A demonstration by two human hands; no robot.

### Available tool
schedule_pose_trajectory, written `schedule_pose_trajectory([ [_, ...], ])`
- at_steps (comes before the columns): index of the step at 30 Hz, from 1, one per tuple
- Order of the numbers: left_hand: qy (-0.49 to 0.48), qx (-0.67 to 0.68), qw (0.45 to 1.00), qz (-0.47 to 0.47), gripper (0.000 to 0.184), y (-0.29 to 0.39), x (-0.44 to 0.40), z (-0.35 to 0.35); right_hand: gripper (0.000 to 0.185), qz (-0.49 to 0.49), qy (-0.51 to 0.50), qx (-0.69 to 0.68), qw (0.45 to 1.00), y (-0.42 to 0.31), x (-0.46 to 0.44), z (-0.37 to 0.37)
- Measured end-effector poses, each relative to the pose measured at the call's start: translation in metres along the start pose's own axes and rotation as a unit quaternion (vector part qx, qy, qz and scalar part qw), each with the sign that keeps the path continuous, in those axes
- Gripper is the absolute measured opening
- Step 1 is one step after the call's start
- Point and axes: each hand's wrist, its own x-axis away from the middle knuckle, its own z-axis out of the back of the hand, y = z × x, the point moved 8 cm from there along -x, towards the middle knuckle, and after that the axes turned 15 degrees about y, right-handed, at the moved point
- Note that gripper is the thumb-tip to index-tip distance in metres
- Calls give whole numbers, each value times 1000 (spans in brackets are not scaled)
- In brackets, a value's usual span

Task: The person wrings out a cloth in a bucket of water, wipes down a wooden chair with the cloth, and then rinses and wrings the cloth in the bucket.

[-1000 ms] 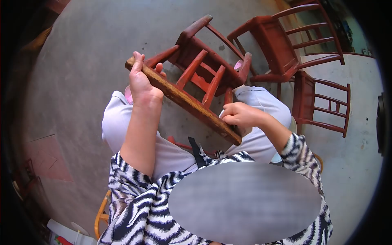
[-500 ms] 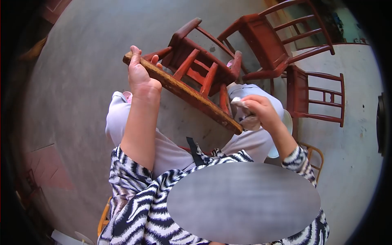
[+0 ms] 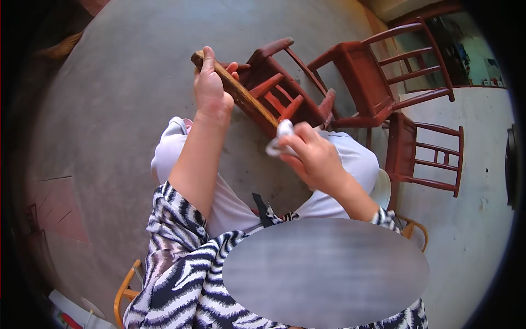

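A red wooden chair (image 3: 285,82) is tilted in front of my knees, its worn, bare-wood rail (image 3: 241,92) slanting towards me. My left hand (image 3: 211,88) grips the upper end of that rail, thumb on the near side and fingertips showing behind it. In my right hand (image 3: 315,153) is a bunched white cloth (image 3: 284,134), pressed against the lower part of the rail. Hand and cloth hide the rail's lower end. Some blur shows at the cloth.
Two more red wooden chairs, one larger (image 3: 361,77) and one smaller (image 3: 402,145), stand at the right by the pale wall (image 3: 476,164). My legs (image 3: 350,159) are on both sides below the held chair. Grey concrete floor (image 3: 126,82) spreads to the left.
My right hand has moved left and up along the rail with the cloth, from its lower end towards the middle. The view has shifted, and my left hand keeps its hold.
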Motion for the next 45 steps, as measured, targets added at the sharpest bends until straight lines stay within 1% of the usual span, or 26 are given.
schedule_pose_trajectory([
  [5, 32, -27, 999, 18, 35, -1, -7, 17, 28, -22, 18, -47, 998, -4, -30, -29],
  [7, 32, -19, 999, 23, 36, -3, -4, 19, 28, -4, 31, -44, 999, -1, -12, -16],
  [15, 27, 72, 992, 100, 40, 1, 12, 11, 30, -67, 37, 49, 996, 24, 50, 59],
  [17, 8, 93, 988, 122, 40, 5, 16, 10, 28, -145, 99, -17, 984, 52, 59, 82],
  [18, 12, 102, 989, 109, 40, 11, 19, 8, 25, -287, 174, -167, 927, 79, 67, 95],
  [19, 15, 111, 989, 98, 40, 15, 21, 5, 22, -411, 243, -310, 822, 102, 80, 101],
  [20, -4, 113, 989, 91, 40, 18, 27, -2, 23, -436, 332, -490, 678, 116, 81, 108],
  [21, -24, 114, 990, 85, 39, 20, 30, -11, 31, -416, 345, -568, 621, 128, 83, 122],
  [23, -27, 82, 996, 34, 33, 30, 37, -37, 41, -410, 303, -658, 554, 156, 96, 138],
  [25, -92, 34, 995, -13, 31, 30, 1, -51, 47, -374, 258, -704, 545, 168, 115, 145],
  [26, -130, -27, 991, -2, 31, 32, -12, -59, 58, -398, 311, -681, 531, 177, 131, 151],
  [27, -165, -88, 982, 6, 31, 28, -6, -70, 58, -395, 323, -677, 531, 177, 141, 156],
  [29, -138, -250, 954, -93, 41, 36, 9, -52, 55, -346, 356, -693, 523, 169, 173, 159],
  [31, -152, -393, 892, -164, 54, 41, -15, -74, 52, -369, 418, -674, 485, 197, 204, 156],
  [33, -114, -452, 858, -216, 64, 49, -33, -90, 40, -412, 368, -599, 580, 229, 249, 146],
  [34, -101, -474, 840, -244, 69, 55, -45, -98, 40, -417, 373, -599, 573, 238, 264, 142],
  [35, -77, -506, 819, -260, 72, 62, -61, -108, 36, -459, 433, -569, 528, 250, 288, 138],
  [36, -100, -431, 835, -326, 73, 69, -51, -75, 32, -463, 481, -547, 505, 258, 335, 116],
  [37, -122, -394, 836, -363, 73, 67, -60, -86, 29, -521, 469, -531, 476, 266, 362, 102],
  [38, -121, -369, 849, -358, 72, 64, -70, -92, 27, -571, 448, -522, 448, 271, 384, 86],
  [40, -134, -301, 876, -352, 65, 75, -76, -92, 22, -628, 394, -491, 459, 267, 407, 52],
  [41, -111, -276, 892, -340, 56, 80, -74, -86, 19, -642, 410, -432, 483, 278, 433, 38],
  [42, -108, -252, 900, -338, 50, 86, -73, -79, 17, -652, 391, -439, 479, 286, 457, 16],
  [43, -108, -241, 902, -341, 50, 93, -75, -72, 16, -630, 331, -522, 470, 314, 495, -20],
  [44, -86, -238, 909, -332, 51, 98, -88, -67, 16, -700, 372, -424, 439, 295, 493, -21],
  [45, -66, -231, 916, -322, 52, 104, -97, -60, 16, -700, 360, -431, 441, 297, 498, -34],
])
